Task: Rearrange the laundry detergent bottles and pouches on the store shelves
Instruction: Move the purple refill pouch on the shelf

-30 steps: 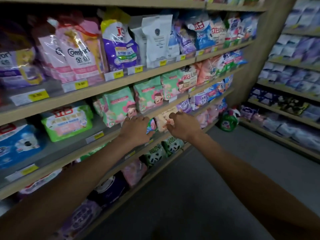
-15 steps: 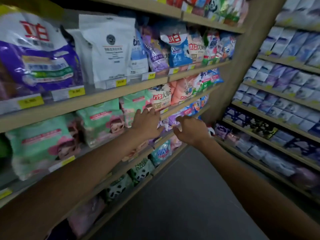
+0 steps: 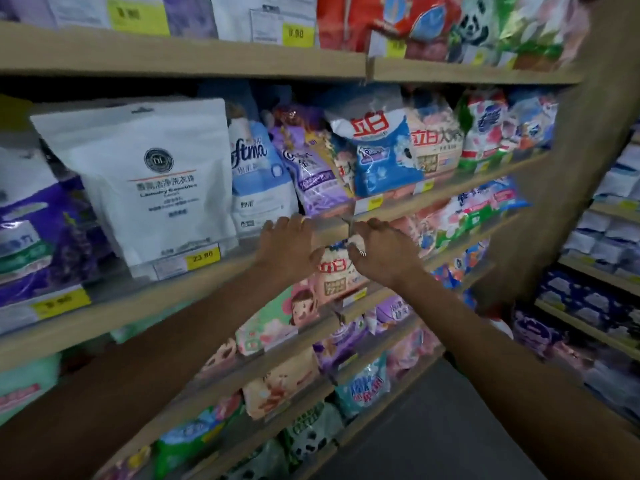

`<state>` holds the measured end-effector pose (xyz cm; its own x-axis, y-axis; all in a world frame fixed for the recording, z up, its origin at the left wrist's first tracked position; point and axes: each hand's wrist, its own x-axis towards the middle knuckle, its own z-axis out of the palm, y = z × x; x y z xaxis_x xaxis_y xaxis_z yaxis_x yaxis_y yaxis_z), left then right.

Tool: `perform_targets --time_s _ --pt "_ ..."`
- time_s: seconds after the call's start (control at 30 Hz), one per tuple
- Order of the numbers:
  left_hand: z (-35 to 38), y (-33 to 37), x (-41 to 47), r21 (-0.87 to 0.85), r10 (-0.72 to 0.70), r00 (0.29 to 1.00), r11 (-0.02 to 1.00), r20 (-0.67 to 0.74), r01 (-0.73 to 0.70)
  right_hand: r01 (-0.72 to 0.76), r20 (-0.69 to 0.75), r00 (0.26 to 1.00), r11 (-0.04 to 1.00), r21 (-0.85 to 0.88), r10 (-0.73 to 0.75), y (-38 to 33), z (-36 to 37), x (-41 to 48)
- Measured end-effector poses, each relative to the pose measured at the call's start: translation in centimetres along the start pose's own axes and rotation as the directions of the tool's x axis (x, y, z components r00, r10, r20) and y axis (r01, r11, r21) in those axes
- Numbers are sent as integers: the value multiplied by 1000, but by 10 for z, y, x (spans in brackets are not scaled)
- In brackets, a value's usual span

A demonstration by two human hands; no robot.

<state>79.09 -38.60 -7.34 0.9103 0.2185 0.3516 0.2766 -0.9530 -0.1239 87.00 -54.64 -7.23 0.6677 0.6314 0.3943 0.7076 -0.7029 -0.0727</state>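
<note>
A beige-pink detergent pouch with red characters stands on the third shelf down, right of a green pouch with a cartoon girl. My left hand is at its upper left corner, thumb on the pouch and fingers reaching up against the shelf edge above. My right hand pinches the pouch's crumpled top from the right. Both hands grip this one pouch, and its upper part is hidden behind them.
The shelf above holds a big white pouch, a pale blue pouch, a purple one and a blue one. Lower shelves are packed with pouches. Another stocked rack faces across the grey aisle floor.
The view has moved right and closer to the shelves. Both hands rose from the lower shelf and closed in on the top of the beige-pink pouch.
</note>
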Motion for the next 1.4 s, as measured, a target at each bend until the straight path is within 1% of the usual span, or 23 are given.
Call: perform_targets --time_s 0.1,0.23,0.4,0.43,0.47,0.5,0.53,0.57,0.6,0.63,0.67,0.7,0.8,0.87,0.93,1.0,1.1,1.13,1.2,1.23,1.27,1.33,1.4 --pt "1 -5 41 27 -102 994 994 -47 104 69 -50 997 996 61 -66 18 7 59" --pt "3 -11 79 79 -221 969 970 -108 230 130 -86 989 989 74 -123 34 17 124" --pt "2 -5 119 224 -322 944 917 -73 330 187 -69 982 970 157 -178 46 36 182" --pt "3 -2 123 209 -344 938 914 -51 347 186 -44 982 964 189 -181 47 41 190" --pt "5 0 126 137 -367 930 920 -26 367 172 -11 985 955 242 -175 47 45 197" --pt "7 1 127 -5 -392 920 920 10 392 149 23 986 937 314 -165 47 49 202" --pt "8 1 127 -211 -413 908 883 73 419 124 50 986 910 397 -156 46 52 205" --pt "6 1 127 -432 -420 895 787 149 441 107 64 986 872 477 -157 45 54 207" --pt "4 1 128 -601 -415 887 662 203 448 90 76 985 830 550 -157 45 56 208" --pt "2 4 129 -705 -406 886 559 225 435 64 91 984 784 617 -152 44 57 209" --pt "0 7 130 -767 -398 891 494 220 410 26 113 984 731 682 -141 44 56 210" --pt "-1 11 132 -804 -398 895 455 201 383 -6 132 982 667 745 -139 43 55 210" --pt "-2 16 133 -838 -434 887 416 159 354 -55 142 979 480 876 -149 40 51 204" --pt "-7 16 126 -854 -461 866 356 193 380 -79 141 982 406 910 -125 38 48 197" --pt "-11 16 120 -867 -483 854 322 195 380 -67 116 986 349 935 -120 38 46 191" --pt "-15 18 116 -889 -506 848 303 154 342 -40 75 990 278 960 -119 39 43 186" --pt "-16 18 112 -912 -484 870 312 89 267 -30 42 996 157 987 -74 39 35 180" --pt "-17 18 109 -915 -470 879 315 80 252 -55 60 997 106 993 -45 39 31 178" --pt "-19 17 101 -923 -459 885 304 74 235 -150 150 989 -42 988 -16 40 26 174" --pt "-19 18 96 -926 -452 888 294 82 235 -199 195 980 -122 972 -41 41 25 173" --pt "-18 20 90 -924 -439 892 288 105 250 -241 231 970 -173 955 -80 43 26 170" --pt "-14 27 77 -915 -409 898 277 163 293 -316 295 946 -186 930 -133 44 31 158" --pt "-5 33 65 -921 -409 890 229 203 315 -346 325 935 -175 922 -140 43 38 146"
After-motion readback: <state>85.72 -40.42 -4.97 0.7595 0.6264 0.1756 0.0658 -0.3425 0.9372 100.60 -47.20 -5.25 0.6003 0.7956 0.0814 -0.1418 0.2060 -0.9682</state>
